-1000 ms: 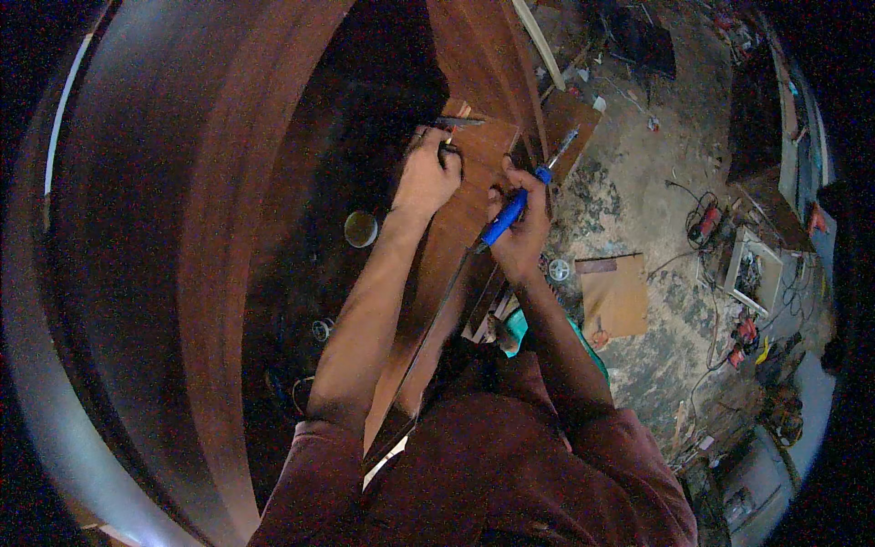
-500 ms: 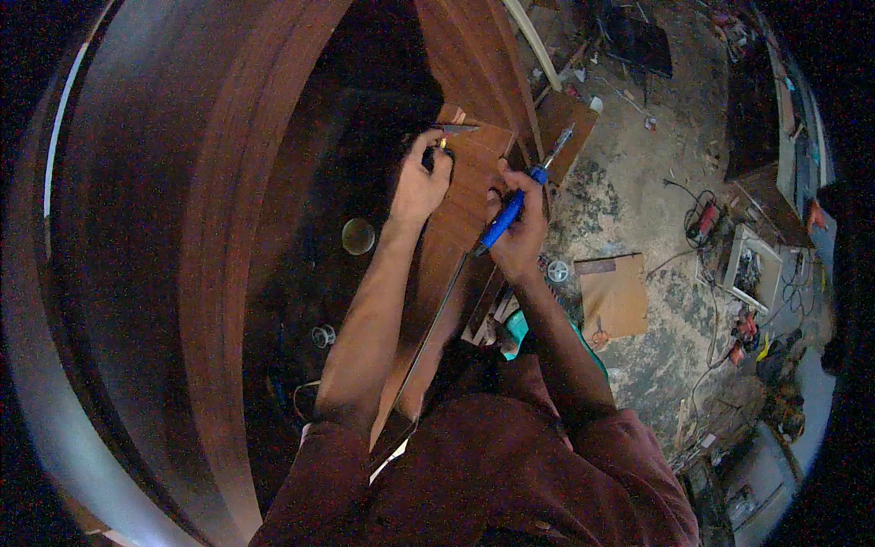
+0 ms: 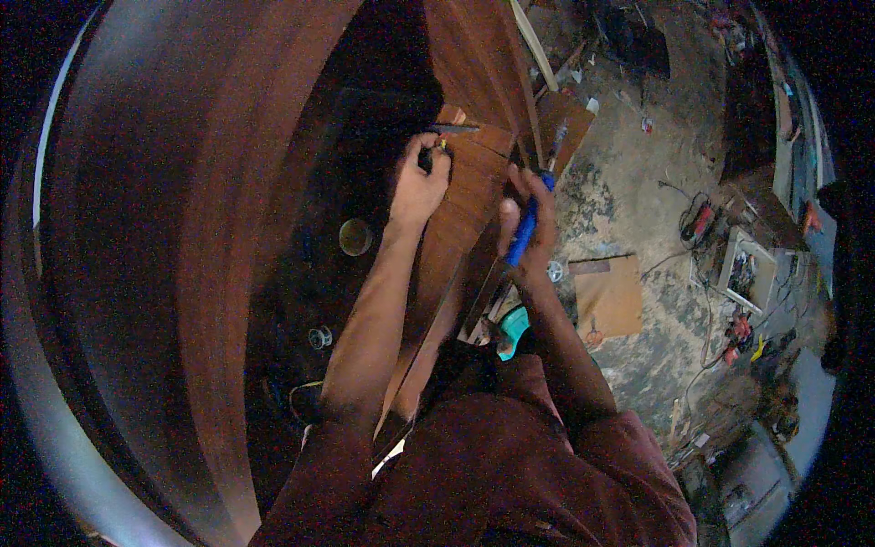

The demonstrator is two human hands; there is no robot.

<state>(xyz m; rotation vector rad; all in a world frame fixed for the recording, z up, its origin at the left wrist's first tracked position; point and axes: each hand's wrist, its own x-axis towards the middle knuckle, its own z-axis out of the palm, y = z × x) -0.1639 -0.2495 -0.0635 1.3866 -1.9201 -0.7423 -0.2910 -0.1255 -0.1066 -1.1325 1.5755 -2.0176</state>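
Observation:
My left hand (image 3: 421, 187) is closed near the far end of a brown wood-grain board (image 3: 478, 187). Its fingertips grip a small knife-like tool (image 3: 456, 129) with a pointed grey blade lying over the board; a yellow and black bit shows by the thumb. At the board's right edge, my right hand (image 3: 538, 214) wraps round a slim blue-handled tool (image 3: 523, 239), held slanted with its metal shaft (image 3: 558, 137) pointing up and away from me. The shaft's exact kind of tip is blurred. Both forearms reach in from below.
A large curved brown panel (image 3: 219, 228) rises at left beside a dark cavity. Inside it lie a round pale disc (image 3: 355, 237) and a small spool (image 3: 320, 337). On the littered floor at right are cardboard (image 3: 609, 296), a white frame (image 3: 747, 271) and red corded tools (image 3: 700, 221).
My right hand has shifted slightly to the right, turning the blue-handled tool more upright and away from the board. My left hand stays nearly in place.

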